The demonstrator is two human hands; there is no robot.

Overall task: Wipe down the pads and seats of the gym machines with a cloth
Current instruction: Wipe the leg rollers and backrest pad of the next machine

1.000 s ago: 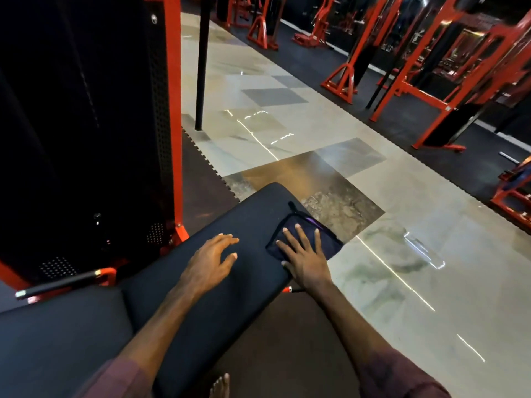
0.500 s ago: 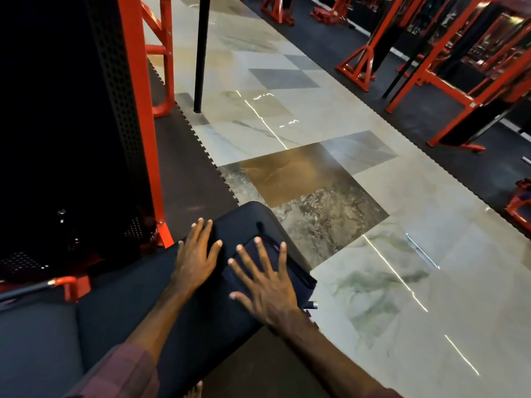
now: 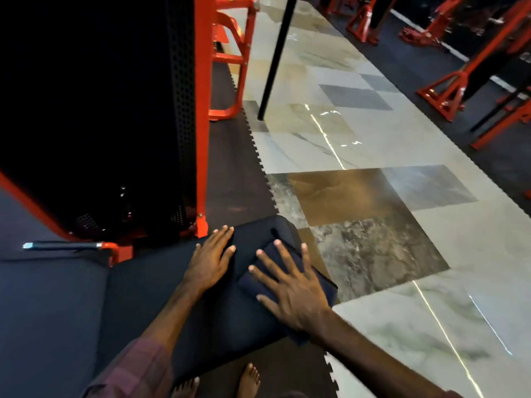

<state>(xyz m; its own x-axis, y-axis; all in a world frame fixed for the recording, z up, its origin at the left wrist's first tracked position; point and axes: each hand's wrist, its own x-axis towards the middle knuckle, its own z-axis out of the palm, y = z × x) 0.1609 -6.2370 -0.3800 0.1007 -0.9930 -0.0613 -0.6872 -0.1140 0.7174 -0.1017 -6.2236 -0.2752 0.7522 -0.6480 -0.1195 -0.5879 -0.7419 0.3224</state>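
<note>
A long black bench pad (image 3: pixel 149 305) runs from the lower left toward the centre. A dark blue cloth (image 3: pixel 321 285) lies on the pad's far right end. My right hand (image 3: pixel 290 285) presses flat on the cloth with fingers spread and straight. My left hand (image 3: pixel 211 261) rests flat on the bare pad just left of the cloth, fingers straight and pointing away from me. A second dark pad (image 3: pixel 43 311) adjoins at the lower left.
A black perforated weight-stack housing with a red frame (image 3: pixel 201 124) stands close on the left. A black pole (image 3: pixel 275 56) rises from the tiled floor (image 3: pixel 373 225). More red machines (image 3: pixel 448 90) line the right. My bare feet (image 3: pixel 247 380) stand below the pad.
My right hand has slid the cloth back along the pad toward me and to the left. My left hand stays flat on the pad beside it. The view has shifted closer and lower.
</note>
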